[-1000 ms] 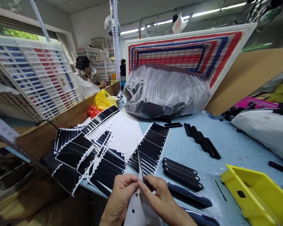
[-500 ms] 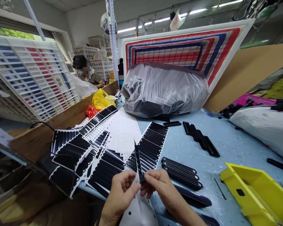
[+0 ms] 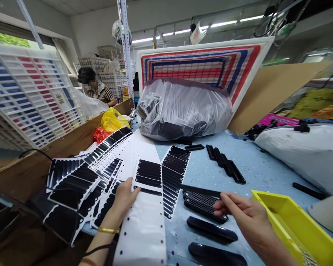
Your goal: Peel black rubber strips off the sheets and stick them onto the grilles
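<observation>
My left hand (image 3: 124, 197) is closed at the left edge of a white backing sheet (image 3: 144, 225), its thumb on top beside a lone black strip. Above that strip, several black adhesive strips (image 3: 148, 173) remain stuck in a row. Between thumb and forefinger, my right hand (image 3: 240, 208) pinches the right end of a thin black adhesive strip (image 3: 201, 190). The strip stretches left over black bars with a mesh-patterned top (image 3: 202, 202). Nearer me lie two smooth, glossy black bars (image 3: 212, 229), below the mesh-patterned ones.
More sheets of black strips (image 3: 72, 181) are piled at left. A yellow bin (image 3: 290, 218) stands at right. Behind are a plastic-wrapped bundle (image 3: 185, 107), a joined group of black bars (image 3: 226, 164) and a white bag (image 3: 299, 151). A person (image 3: 100, 90) sits beyond the wooden edge.
My hands have moved apart. The backing sheet, previously held up between them, now lies flatter under my left hand, while my right hand has carried a black strip off to the right.
</observation>
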The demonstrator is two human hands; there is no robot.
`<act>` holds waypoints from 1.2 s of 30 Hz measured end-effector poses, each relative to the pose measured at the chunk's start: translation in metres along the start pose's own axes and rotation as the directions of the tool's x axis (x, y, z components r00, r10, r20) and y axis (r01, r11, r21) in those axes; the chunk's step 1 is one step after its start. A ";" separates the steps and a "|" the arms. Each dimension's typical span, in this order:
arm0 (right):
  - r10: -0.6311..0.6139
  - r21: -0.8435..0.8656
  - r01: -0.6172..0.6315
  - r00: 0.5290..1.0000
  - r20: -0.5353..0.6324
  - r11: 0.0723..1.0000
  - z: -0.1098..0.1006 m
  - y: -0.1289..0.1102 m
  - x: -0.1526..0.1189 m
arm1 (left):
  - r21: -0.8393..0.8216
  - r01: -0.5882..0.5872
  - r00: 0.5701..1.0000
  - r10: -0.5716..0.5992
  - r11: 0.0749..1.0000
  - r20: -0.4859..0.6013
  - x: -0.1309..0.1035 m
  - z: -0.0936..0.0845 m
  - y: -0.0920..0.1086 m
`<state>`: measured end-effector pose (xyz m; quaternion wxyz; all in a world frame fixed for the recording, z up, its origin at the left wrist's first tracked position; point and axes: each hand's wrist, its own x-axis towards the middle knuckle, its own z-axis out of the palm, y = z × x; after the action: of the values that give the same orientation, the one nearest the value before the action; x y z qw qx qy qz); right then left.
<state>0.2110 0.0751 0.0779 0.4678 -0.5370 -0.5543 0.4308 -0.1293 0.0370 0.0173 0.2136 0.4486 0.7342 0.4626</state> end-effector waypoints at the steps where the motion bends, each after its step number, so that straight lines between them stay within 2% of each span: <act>1: -0.013 -0.019 0.013 1.000 0.010 1.000 -0.002 0.000 -0.006 | 0.068 -0.034 0.998 0.037 0.997 -0.041 0.001 -0.001 0.000; 4: -0.042 -0.039 0.044 0.998 0.048 0.998 0.000 -0.003 -0.024 | 0.245 -0.207 0.958 0.247 0.947 -0.148 -0.008 -0.002 0.012; 5: -0.052 -0.038 0.055 0.996 0.074 0.998 0.003 -0.005 -0.028 | 0.236 -0.270 0.941 0.308 0.933 -0.140 -0.015 0.000 0.020; 7: -0.075 -0.029 0.080 0.989 0.131 0.996 0.007 -0.007 -0.035 | 0.063 -0.339 0.940 0.340 0.939 -0.018 -0.032 0.009 0.041; 8: -0.088 -0.022 0.093 0.983 0.158 0.995 0.008 -0.008 -0.038 | -0.064 -0.300 0.945 0.306 0.952 0.117 -0.041 0.015 0.052; 9: -0.100 -0.014 0.104 0.979 0.178 0.994 0.008 -0.009 -0.041 | -0.186 -0.217 0.926 0.263 0.958 0.271 -0.049 0.022 0.062; 11: -0.107 -0.003 0.110 0.974 0.202 0.994 0.005 -0.008 -0.046 | -0.323 -0.010 0.837 0.185 0.946 0.515 -0.062 0.036 0.077; 12: -0.098 -0.002 0.101 0.973 0.210 0.995 0.001 -0.006 -0.049 | -0.348 0.066 0.794 0.161 0.935 0.586 -0.067 0.041 0.081; 13: -0.079 -0.004 0.082 0.972 0.221 0.997 -0.003 -0.004 -0.050 | -0.357 0.103 0.769 0.154 0.928 0.620 -0.070 0.045 0.084; 14: -0.051 -0.006 0.053 0.971 0.232 0.999 -0.009 -0.001 -0.051 | -0.359 0.090 0.763 0.168 0.929 0.625 -0.072 0.049 0.084; 15: -0.017 0.003 0.017 0.972 0.235 1.000 -0.015 0.002 -0.052 | -0.358 0.023 0.773 0.211 0.933 0.598 -0.073 0.051 0.084; 17: 0.034 0.041 -0.043 0.978 0.206 0.998 -0.029 0.007 -0.049 | -0.332 -0.240 0.782 0.384 0.912 0.491 -0.073 0.055 0.081; 18: 0.037 0.042 -0.044 0.985 0.169 0.998 -0.036 0.008 -0.047 | -0.306 -0.390 0.757 0.492 0.868 0.430 -0.074 0.057 0.081; 20: -0.012 -0.052 0.018 0.993 0.114 0.998 -0.046 0.008 -0.041 | -0.259 -0.634 0.651 0.684 0.729 0.329 -0.075 0.062 0.081; 22: -0.097 -0.223 0.130 0.984 0.152 0.966 -0.051 0.003 -0.036 | -0.240 -0.764 0.537 0.796 0.599 0.277 -0.078 0.068 0.083; 24: -0.131 -0.334 0.216 0.957 0.260 0.918 -0.050 -0.005 -0.034 | -0.218 -0.831 0.460 0.852 0.513 0.252 -0.081 0.075 0.087; 27: -0.089 -0.378 0.258 0.908 0.410 0.889 -0.044 -0.013 -0.034 | -0.172 -0.882 0.398 0.889 0.438 0.224 -0.082 0.084 0.091; 31: -0.050 -0.358 0.239 0.884 0.465 0.903 -0.045 -0.012 -0.034 | -0.083 -0.912 0.384 0.906 0.403 0.180 -0.080 0.089 0.089; 36: 0.053 -0.326 0.118 0.881 0.471 0.938 -0.052 0.001 -0.030 | -0.061 -0.928 0.351 0.919 0.366 0.180 -0.078 0.092 0.086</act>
<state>0.2614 0.0442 0.0847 0.2241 -0.4798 -0.7273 0.4365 0.0170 0.0299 0.0401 -0.0288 0.8294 0.3432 0.4399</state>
